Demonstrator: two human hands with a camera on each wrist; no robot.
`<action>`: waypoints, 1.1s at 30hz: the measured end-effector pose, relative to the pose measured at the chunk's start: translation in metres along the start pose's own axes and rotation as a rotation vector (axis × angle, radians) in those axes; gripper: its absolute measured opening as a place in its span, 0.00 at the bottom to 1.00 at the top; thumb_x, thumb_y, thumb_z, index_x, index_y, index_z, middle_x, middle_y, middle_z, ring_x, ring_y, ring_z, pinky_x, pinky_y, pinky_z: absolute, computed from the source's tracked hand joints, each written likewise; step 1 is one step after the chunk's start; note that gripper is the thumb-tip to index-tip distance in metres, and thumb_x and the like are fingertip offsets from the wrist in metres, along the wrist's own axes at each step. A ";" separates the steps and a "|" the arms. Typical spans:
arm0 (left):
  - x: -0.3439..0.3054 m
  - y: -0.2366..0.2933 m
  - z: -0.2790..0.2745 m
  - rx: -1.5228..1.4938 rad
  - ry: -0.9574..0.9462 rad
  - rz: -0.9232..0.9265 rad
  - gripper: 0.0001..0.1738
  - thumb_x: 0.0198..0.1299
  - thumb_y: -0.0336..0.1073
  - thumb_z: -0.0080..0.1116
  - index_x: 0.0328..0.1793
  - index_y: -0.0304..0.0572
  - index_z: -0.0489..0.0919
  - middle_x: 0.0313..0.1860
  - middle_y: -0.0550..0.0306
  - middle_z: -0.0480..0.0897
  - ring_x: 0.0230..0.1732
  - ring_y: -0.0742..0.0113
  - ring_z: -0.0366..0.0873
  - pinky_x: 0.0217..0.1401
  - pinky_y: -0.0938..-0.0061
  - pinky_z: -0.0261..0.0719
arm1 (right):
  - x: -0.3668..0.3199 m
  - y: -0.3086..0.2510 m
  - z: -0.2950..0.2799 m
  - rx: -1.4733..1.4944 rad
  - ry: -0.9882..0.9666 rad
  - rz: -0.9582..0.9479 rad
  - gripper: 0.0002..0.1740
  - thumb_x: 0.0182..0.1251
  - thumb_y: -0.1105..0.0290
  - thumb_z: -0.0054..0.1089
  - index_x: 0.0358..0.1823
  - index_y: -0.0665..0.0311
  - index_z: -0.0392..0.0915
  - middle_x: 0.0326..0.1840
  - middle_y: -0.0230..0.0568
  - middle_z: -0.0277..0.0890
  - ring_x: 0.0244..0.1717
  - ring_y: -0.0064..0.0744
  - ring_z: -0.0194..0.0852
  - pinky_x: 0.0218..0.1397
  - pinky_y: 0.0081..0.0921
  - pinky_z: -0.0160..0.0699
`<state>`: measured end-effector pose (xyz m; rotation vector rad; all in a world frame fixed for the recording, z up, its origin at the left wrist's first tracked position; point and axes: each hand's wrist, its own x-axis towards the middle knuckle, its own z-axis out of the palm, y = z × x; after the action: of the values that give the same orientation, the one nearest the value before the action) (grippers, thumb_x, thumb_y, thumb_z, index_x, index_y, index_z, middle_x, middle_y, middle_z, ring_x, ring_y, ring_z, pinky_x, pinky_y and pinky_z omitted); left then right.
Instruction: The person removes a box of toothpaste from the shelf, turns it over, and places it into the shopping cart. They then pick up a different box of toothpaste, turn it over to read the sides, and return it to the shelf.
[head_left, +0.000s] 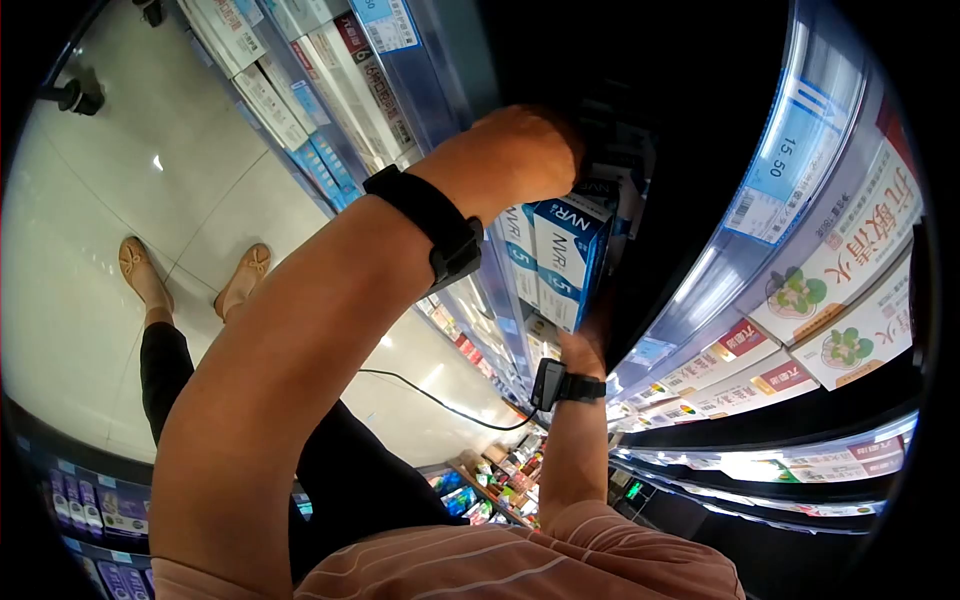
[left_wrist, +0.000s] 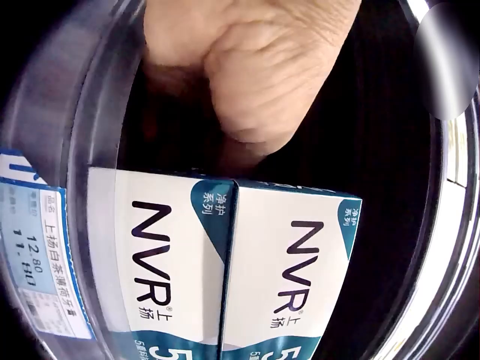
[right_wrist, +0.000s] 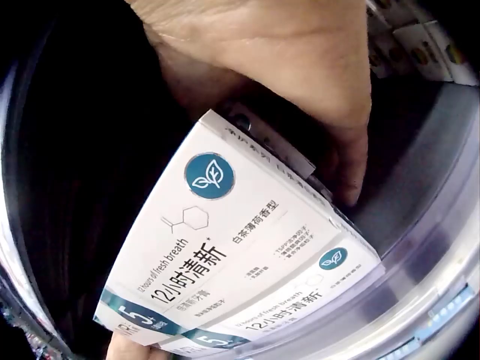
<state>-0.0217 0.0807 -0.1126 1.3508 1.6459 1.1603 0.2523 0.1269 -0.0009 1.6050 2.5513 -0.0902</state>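
Note:
Two white and teal NVR toothpaste boxes point(head_left: 558, 262) point(left_wrist: 225, 277) point(right_wrist: 225, 247) lie side by side at the mouth of a dark shelf bay. My left hand point(head_left: 525, 150) point(left_wrist: 247, 67) is at their far end, fingers curled over it and hidden in the dark behind them. My right hand point(head_left: 585, 348) point(right_wrist: 285, 60) grips the near end, one finger point(right_wrist: 351, 176) running down the side. In the right wrist view the boxes' side panel shows a leaf logo and "fresh breath" print.
A curved shelf rail with blue price tags point(head_left: 800, 150) point(left_wrist: 37, 247) runs past the boxes. Other boxed goods point(head_left: 850, 260) fill the shelves at right and more point(head_left: 300, 80) at upper left. The tiled floor point(head_left: 100, 180), my feet point(head_left: 190, 280) and a black cable point(head_left: 430, 395) lie below.

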 end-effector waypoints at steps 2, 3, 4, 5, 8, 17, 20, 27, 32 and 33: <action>-0.002 0.002 0.003 -0.091 0.054 -0.073 0.19 0.69 0.46 0.55 0.59 0.49 0.85 0.57 0.48 0.86 0.56 0.54 0.85 0.58 0.62 0.84 | -0.001 0.000 -0.001 -0.031 -0.007 -0.025 0.57 0.57 0.49 0.72 0.81 0.63 0.49 0.80 0.56 0.55 0.79 0.53 0.54 0.80 0.40 0.56; -0.001 0.002 0.004 -0.124 0.064 -0.091 0.20 0.69 0.49 0.55 0.58 0.49 0.86 0.57 0.48 0.86 0.55 0.54 0.85 0.58 0.62 0.84 | -0.002 0.000 -0.002 -0.064 -0.014 0.000 0.57 0.58 0.45 0.70 0.81 0.63 0.49 0.80 0.58 0.56 0.79 0.55 0.54 0.79 0.41 0.57; -0.001 0.004 0.001 -0.158 0.074 -0.109 0.22 0.69 0.53 0.55 0.58 0.50 0.86 0.57 0.48 0.86 0.55 0.53 0.85 0.58 0.62 0.84 | -0.003 0.001 -0.003 -0.097 -0.022 0.024 0.58 0.59 0.41 0.68 0.82 0.63 0.48 0.80 0.59 0.56 0.80 0.58 0.54 0.79 0.42 0.58; -0.002 0.005 -0.002 -0.191 0.083 -0.127 0.24 0.68 0.56 0.55 0.57 0.50 0.86 0.57 0.48 0.86 0.55 0.53 0.85 0.58 0.61 0.83 | -0.004 -0.002 -0.005 -0.139 -0.036 0.088 0.58 0.59 0.41 0.68 0.81 0.64 0.49 0.79 0.60 0.58 0.79 0.58 0.56 0.78 0.42 0.59; -0.016 0.009 -0.023 -0.341 -0.003 -0.115 0.34 0.65 0.69 0.54 0.64 0.55 0.82 0.65 0.45 0.81 0.64 0.49 0.79 0.67 0.58 0.76 | -0.014 0.005 -0.004 0.051 -0.034 -0.020 0.55 0.61 0.44 0.69 0.80 0.67 0.50 0.75 0.59 0.64 0.75 0.54 0.63 0.75 0.39 0.63; -0.025 0.010 -0.019 -0.183 -0.018 -0.033 0.48 0.50 0.81 0.58 0.57 0.46 0.85 0.59 0.42 0.84 0.59 0.47 0.82 0.58 0.58 0.82 | -0.031 0.057 0.002 0.097 -0.122 -0.231 0.41 0.69 0.65 0.67 0.76 0.72 0.54 0.68 0.52 0.72 0.65 0.38 0.70 0.71 0.31 0.67; -0.033 0.014 -0.027 -0.235 -0.024 -0.038 0.46 0.52 0.80 0.58 0.56 0.46 0.86 0.59 0.43 0.84 0.59 0.48 0.82 0.60 0.58 0.81 | -0.029 0.046 0.004 0.201 -0.129 -0.169 0.40 0.69 0.67 0.67 0.75 0.71 0.55 0.68 0.51 0.72 0.65 0.37 0.70 0.71 0.29 0.67; -0.030 0.013 -0.017 -0.153 0.034 -0.026 0.48 0.53 0.82 0.53 0.57 0.46 0.85 0.62 0.44 0.81 0.62 0.48 0.80 0.63 0.58 0.79 | -0.016 0.025 -0.001 -0.108 -0.054 -0.214 0.37 0.65 0.65 0.70 0.70 0.69 0.62 0.66 0.52 0.73 0.63 0.37 0.73 0.66 0.27 0.71; -0.029 0.016 -0.023 -0.126 -0.076 -0.082 0.52 0.51 0.86 0.49 0.61 0.47 0.83 0.65 0.44 0.80 0.64 0.48 0.79 0.64 0.56 0.79 | -0.002 0.031 0.000 0.018 -0.245 -0.043 0.40 0.67 0.56 0.68 0.74 0.65 0.60 0.74 0.50 0.66 0.71 0.42 0.67 0.76 0.34 0.60; -0.028 0.015 -0.023 -0.133 -0.078 -0.083 0.53 0.51 0.86 0.49 0.62 0.47 0.83 0.65 0.43 0.79 0.65 0.47 0.78 0.64 0.57 0.78 | -0.002 0.027 0.000 -0.013 -0.239 -0.024 0.39 0.67 0.57 0.68 0.73 0.65 0.61 0.74 0.50 0.67 0.70 0.42 0.68 0.75 0.33 0.62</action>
<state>-0.0312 0.0496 -0.0912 1.2181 1.5276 1.1333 0.2779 0.1365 -0.0001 1.4615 2.3843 -0.2515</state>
